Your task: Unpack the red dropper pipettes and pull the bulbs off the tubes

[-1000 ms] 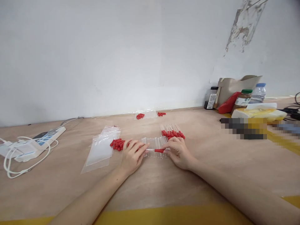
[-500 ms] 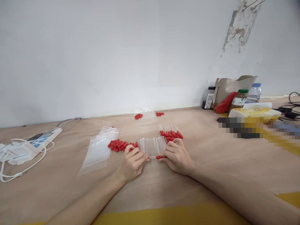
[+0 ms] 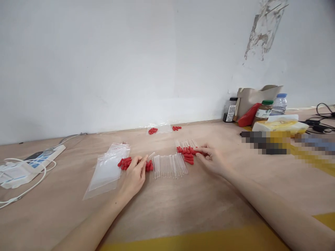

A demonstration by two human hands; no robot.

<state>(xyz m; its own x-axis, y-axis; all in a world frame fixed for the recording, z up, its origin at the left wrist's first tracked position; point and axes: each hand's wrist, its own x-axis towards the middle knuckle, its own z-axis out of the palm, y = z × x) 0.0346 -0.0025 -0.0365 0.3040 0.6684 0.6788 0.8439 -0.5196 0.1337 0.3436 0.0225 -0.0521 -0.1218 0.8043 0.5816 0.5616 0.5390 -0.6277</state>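
My left hand [image 3: 135, 173] is over a pile of red rubber bulbs [image 3: 125, 162], its fingers closed round a thin clear tube [image 3: 151, 155] that points up to the right. Whether these fingers also grip a bulb is hidden. Beside it, a row of clear tubes [image 3: 169, 165] lies side by side on the table. My right hand [image 3: 211, 161] pinches the red bulb end of a dropper [image 3: 195, 151] at the right of a group of red-bulbed droppers [image 3: 186, 150]. Several more red bulbs [image 3: 188, 159] lie just below that group.
Clear plastic bags [image 3: 104, 174] lie left of the bulbs. A power strip [image 3: 44, 162] with white cables is further left. Small bags of red bulbs [image 3: 153, 130] lie by the wall. At right stand a tissue pack [image 3: 280, 127], jars, a bottle [image 3: 279, 104] and a beige bag [image 3: 258, 96].
My hands have moved apart from the front of the tube row. The left went to the bulb pile with a tube; the right moved up and right to the red-bulbed droppers.
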